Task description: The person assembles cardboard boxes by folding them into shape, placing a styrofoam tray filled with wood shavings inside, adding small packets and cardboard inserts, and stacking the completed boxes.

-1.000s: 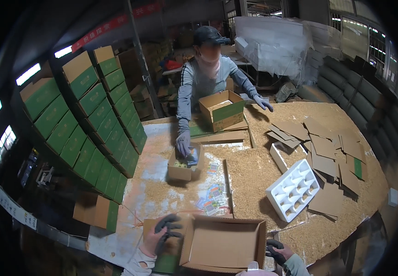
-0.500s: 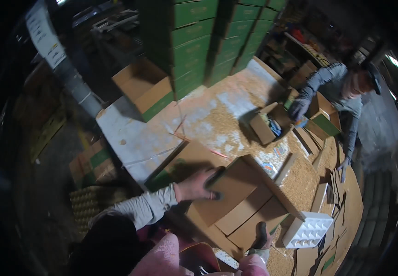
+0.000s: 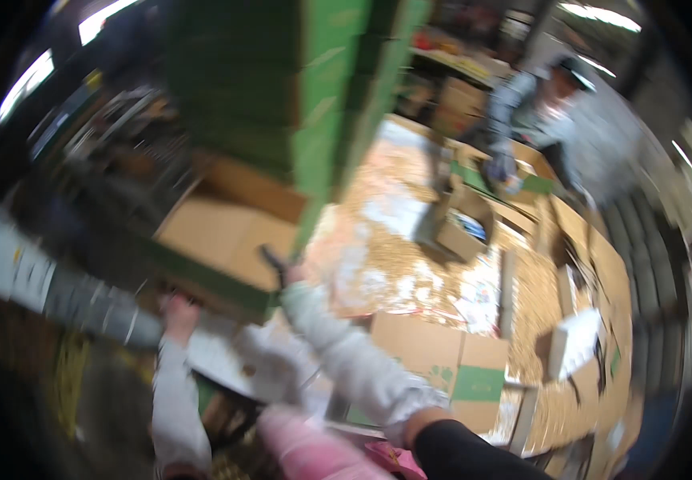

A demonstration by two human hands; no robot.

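An open-topped cardboard box (image 3: 230, 238) with a green lower band stands at the left end of the table, beside the tall green stack. My left hand (image 3: 179, 314) is at its near left corner, fingers curled against the lower edge and blurred. My right hand (image 3: 283, 270), with dark fingertips, grips the box's right side near the corner. Nearer to me lies another cardboard box (image 3: 418, 344), brown with a green panel, touched by neither hand; my right forearm passes beside it.
Green stacked cartons (image 3: 334, 104) rise behind the box. Across the table (image 3: 394, 208), strewn with yellowish shavings, a person (image 3: 538, 112) in grey sleeves reaches into boxes. A small open carton (image 3: 466, 224) holds bluish packets. A white tray (image 3: 576, 344) and a grey post (image 3: 90, 300) flank the area.
Both hands have let go of the open box in front of me and moved left to the box by the green stack. My view has swung left and is blurred.
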